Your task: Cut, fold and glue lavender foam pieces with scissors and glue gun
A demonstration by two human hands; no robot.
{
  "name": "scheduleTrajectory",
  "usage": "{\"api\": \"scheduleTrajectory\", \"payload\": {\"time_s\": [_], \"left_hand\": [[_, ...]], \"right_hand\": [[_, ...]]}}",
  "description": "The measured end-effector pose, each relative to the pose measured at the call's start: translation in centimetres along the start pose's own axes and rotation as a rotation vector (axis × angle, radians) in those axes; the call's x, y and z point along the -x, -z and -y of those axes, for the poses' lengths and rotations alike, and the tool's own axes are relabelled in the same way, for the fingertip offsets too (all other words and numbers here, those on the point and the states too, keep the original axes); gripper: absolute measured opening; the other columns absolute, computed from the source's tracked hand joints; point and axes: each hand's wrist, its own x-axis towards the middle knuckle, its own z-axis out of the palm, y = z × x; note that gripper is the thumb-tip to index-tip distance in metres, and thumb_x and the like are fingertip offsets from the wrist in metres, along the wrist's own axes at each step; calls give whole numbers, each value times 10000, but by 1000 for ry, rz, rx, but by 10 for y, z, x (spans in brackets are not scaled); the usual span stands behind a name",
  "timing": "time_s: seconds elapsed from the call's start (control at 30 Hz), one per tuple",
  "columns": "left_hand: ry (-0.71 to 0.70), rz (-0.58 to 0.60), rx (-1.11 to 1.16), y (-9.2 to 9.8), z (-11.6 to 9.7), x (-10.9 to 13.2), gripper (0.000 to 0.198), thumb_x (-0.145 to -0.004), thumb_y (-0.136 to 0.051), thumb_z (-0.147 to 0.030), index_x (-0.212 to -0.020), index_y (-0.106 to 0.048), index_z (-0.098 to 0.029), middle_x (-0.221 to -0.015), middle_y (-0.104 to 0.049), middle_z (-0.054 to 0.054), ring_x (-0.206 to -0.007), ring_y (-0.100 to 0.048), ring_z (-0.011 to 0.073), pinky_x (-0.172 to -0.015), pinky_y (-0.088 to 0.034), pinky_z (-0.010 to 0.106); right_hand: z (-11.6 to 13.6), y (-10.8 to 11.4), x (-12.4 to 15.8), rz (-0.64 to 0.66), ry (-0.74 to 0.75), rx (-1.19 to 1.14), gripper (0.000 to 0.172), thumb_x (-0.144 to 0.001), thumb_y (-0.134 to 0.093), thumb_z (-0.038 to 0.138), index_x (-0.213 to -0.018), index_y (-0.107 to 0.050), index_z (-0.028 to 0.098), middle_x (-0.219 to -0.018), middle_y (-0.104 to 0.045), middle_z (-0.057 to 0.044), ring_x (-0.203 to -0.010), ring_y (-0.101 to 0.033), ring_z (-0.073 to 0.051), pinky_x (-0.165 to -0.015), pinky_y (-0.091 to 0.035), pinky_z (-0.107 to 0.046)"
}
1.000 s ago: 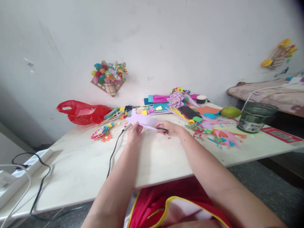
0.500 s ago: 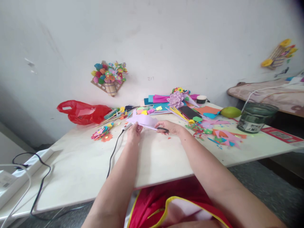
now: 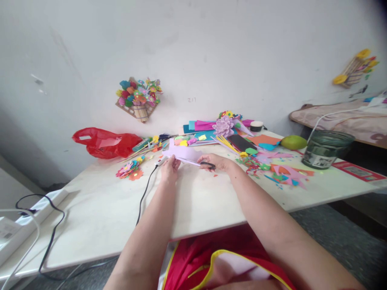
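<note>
My left hand (image 3: 169, 168) pinches the near edge of a light purple paper sheet (image 3: 184, 152) held just above the white table (image 3: 99, 217). My right hand (image 3: 218, 162) grips black-handled scissors (image 3: 202, 163), whose blades reach left into the paper. Both hands work over the middle of the table, forearms stretched out from the front edge.
A black cable (image 3: 144, 193) with a white glue gun tip runs left of my hands. Paper flowers (image 3: 130, 170), a red plastic bag (image 3: 104, 142), coloured sheets (image 3: 205, 128), a purple flower (image 3: 223, 126), scraps (image 3: 284, 173), a green fruit (image 3: 294, 142) and a glass jar (image 3: 326, 149) lie around.
The purple paper has tilted slightly lower and the left hand has shifted a little left along it. The scissors stay at the paper's edge.
</note>
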Motion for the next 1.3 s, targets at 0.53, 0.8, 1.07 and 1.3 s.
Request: {"api": "scheduleTrajectory", "payload": {"time_s": [0.53, 0.8, 1.07, 1.3], "left_hand": [[17, 18, -7, -4, 2, 3, 67, -709, -595, -95, -677, -544, -123, -605, -604, -5, -532, -587, 77, -556, -500, 195], [27, 6, -7, -4, 2, 3, 62, -717, -590, -95, -678, -554, -127, -617, -611, -4, -540, -591, 76, -568, -500, 190], [19, 19, -6, -1, 3, 0, 57, -705, -602, -90, -686, -558, -120, -623, -613, 2, -551, -594, 76, -581, -506, 193], [27, -14, -4, -3, 2, 1, 65, -709, -591, -73, -688, -552, -120, -600, -602, -1, -538, -592, 86, -570, -510, 209]], "right_hand": [[-7, -2, -4, -13, -1, -2, 306, -695, -637, 301, -940, -524, 157, -489, -496, 78, -317, -382, -34, -301, -304, -140], [1, -3, 1, -32, -2, 5, 267, -714, -614, 279, -923, -517, 144, -461, -473, 82, -321, -376, -34, -317, -304, -141], [2, -3, 1, -44, 8, -8, 255, -712, -615, 249, -924, -523, 141, -478, -467, 82, -337, -381, -31, -317, -306, -139], [2, -3, 0, -46, -1, -3, 261, -711, -618, 239, -934, -519, 147, -494, -473, 83, -341, -381, -27, -316, -312, -137]]}}
